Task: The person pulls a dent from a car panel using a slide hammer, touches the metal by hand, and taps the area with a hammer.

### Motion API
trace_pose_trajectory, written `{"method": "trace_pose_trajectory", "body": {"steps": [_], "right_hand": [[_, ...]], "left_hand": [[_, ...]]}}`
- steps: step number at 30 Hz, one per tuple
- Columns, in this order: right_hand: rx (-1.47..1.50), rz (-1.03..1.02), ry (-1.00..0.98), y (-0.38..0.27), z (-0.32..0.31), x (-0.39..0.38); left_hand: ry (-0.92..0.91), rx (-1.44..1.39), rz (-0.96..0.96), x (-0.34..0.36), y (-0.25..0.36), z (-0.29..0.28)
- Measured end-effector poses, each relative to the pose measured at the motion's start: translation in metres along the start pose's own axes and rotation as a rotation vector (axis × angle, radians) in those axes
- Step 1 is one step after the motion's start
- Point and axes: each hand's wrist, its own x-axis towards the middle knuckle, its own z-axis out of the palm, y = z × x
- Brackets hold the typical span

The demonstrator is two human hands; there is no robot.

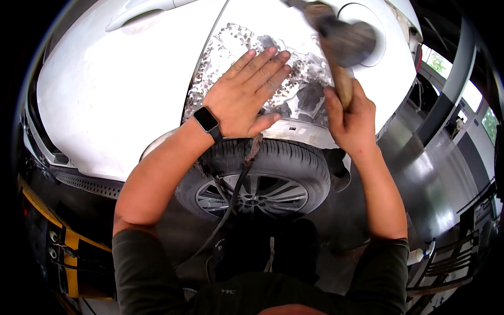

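Observation:
My left hand (245, 88) lies flat with its fingers stretched out on the sanded rear quarter panel (311, 67) of a white car. Bare metal, grey patches and many small dark spots mark that panel. My right hand (353, 122) grips the wooden handle of a hammer (342, 84). The hammer is raised to the right of my left hand, its dark head blurred by motion near the round fuel flap (374, 55). Below my hands, a cable (242, 181) runs down from a rusty clamp-like piece (254, 149) at the wheel arch edge.
A tire (310, 157) on a silver multi-spoke wheel (286, 193) sits under the arch. The car's door (105, 89) extends to the left. Yellow-and-black equipment (71, 262) stands at lower left. On the right are a slatted dark rack (446, 268) and a white bottle (416, 256).

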Motion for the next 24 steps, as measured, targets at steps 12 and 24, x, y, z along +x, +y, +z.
{"method": "trace_pose_trajectory", "body": {"steps": [12,24], "right_hand": [[-0.137,0.176,-0.275,-0.004,-0.005,0.011],[0.204,0.410,-0.067,0.022,-0.051,-0.073]], "left_hand": [[-0.026,0.017,0.013,-0.001,0.001,-0.003],[-0.015,0.219,0.127,0.035,-0.063,-0.023]]}}
